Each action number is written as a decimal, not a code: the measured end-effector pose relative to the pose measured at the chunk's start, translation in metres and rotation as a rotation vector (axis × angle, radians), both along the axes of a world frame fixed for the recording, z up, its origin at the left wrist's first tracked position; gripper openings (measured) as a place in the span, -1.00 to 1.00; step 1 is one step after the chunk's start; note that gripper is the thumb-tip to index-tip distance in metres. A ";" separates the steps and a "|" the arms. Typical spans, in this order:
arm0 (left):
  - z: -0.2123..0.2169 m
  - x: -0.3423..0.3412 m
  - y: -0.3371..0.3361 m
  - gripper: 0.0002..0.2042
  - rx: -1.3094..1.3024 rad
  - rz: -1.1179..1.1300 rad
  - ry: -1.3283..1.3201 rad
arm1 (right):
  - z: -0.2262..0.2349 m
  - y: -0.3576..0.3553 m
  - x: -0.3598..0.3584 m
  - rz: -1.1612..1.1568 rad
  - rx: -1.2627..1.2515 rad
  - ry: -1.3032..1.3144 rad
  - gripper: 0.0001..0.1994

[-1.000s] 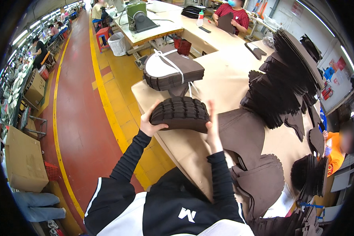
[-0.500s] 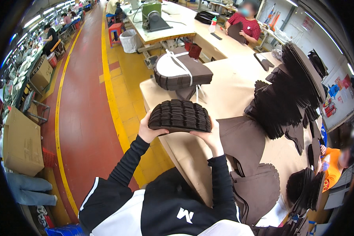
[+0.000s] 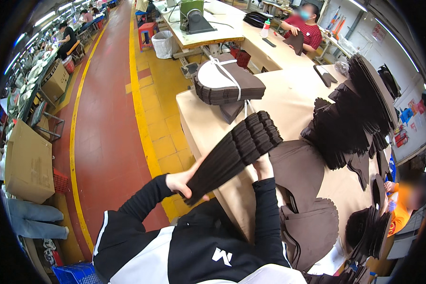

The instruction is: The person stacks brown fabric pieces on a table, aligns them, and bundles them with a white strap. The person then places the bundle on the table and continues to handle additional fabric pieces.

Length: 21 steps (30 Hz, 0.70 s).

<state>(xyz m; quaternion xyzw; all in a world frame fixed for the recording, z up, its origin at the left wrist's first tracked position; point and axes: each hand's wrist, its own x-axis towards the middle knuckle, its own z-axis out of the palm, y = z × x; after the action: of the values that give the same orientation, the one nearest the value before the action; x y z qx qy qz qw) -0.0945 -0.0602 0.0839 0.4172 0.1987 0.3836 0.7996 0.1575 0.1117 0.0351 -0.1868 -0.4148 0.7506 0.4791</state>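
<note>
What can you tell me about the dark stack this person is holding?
The dark stack is a sheaf of thin, blackish-brown pieces, perhaps fabric or foam. Its layered edges show, with notches lining up as bumpy ridges toward the broader upper end. It slants from lower left to upper right, crossing the tan table's edge in this view. The left grip clasps its narrow lower end; the right grip, partly hidden, is under the broader end.

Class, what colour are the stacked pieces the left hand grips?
The stacked pieces are very dark brown, seen best in the head view.
</note>
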 end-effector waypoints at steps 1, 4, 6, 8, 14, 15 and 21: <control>0.001 0.008 0.000 0.22 -0.062 -0.106 -0.015 | 0.007 0.005 0.002 0.027 0.034 -0.032 -0.16; -0.012 0.009 0.019 0.03 0.085 -0.309 0.232 | 0.034 0.017 0.007 0.081 0.107 -0.149 -0.13; -0.008 0.025 0.021 -0.04 0.124 -0.198 0.303 | 0.042 0.031 0.017 0.125 0.192 -0.248 -0.18; -0.023 0.041 0.017 -0.17 0.056 0.000 0.251 | 0.066 0.029 0.017 0.178 0.167 -0.298 -0.22; -0.053 0.063 0.017 0.25 0.251 0.174 0.484 | 0.056 0.013 0.028 0.046 0.232 -0.545 -0.11; -0.059 0.066 0.015 0.32 0.295 0.236 0.490 | 0.068 -0.002 0.020 0.009 0.217 -0.362 -0.16; -0.067 0.090 0.008 0.41 0.306 0.376 0.491 | 0.070 -0.070 0.026 -0.545 0.214 -0.145 -0.49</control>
<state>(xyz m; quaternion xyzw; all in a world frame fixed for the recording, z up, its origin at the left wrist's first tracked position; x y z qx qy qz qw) -0.0048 -0.0522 0.0168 0.5682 0.3989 0.4376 0.5714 0.1839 0.0419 0.1049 -0.2931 -0.4593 0.5311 0.6489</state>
